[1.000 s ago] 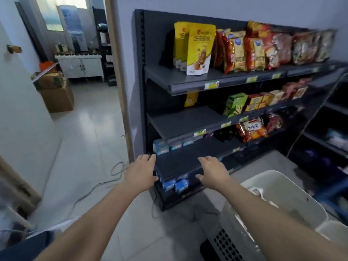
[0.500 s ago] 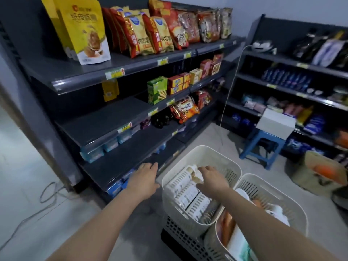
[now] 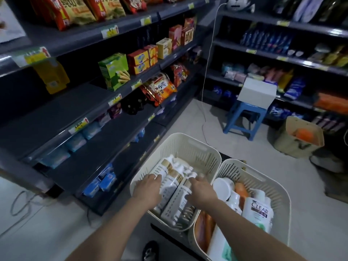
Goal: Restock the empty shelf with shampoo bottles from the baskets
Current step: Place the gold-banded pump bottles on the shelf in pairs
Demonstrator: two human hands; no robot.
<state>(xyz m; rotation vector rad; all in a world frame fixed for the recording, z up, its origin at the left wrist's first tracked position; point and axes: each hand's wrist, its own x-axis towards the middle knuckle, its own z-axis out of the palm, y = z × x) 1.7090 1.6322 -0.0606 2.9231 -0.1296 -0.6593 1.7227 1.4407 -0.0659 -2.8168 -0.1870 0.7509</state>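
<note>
Left hand (image 3: 148, 191): palm down, fingers laid over the outer shampoo bottles (image 3: 174, 182); right hand (image 3: 202, 193): fingers on a pump-top bottle beside them. Whether either hand has closed into a grip cannot be told. Both hands seem placed to lift one bottle apiece. Nearer basket (image 3: 191, 141): cream, slatted; its white, gold-banded bottles lie flat, side by side, pumps pointing away, so the bodies are easy to take hold of. Second basket (image 3: 267, 182), touching the first: mixed stock, including a CLEAR bottle (image 3: 259, 210) and orange bottles. Empty shelf (image 3: 56, 113): bare dark run to the left, near both baskets, probably the destination. Beyond: blue stool (image 3: 250, 108) bearing a white box (image 3: 258, 92), and stocked far shelving.
</note>
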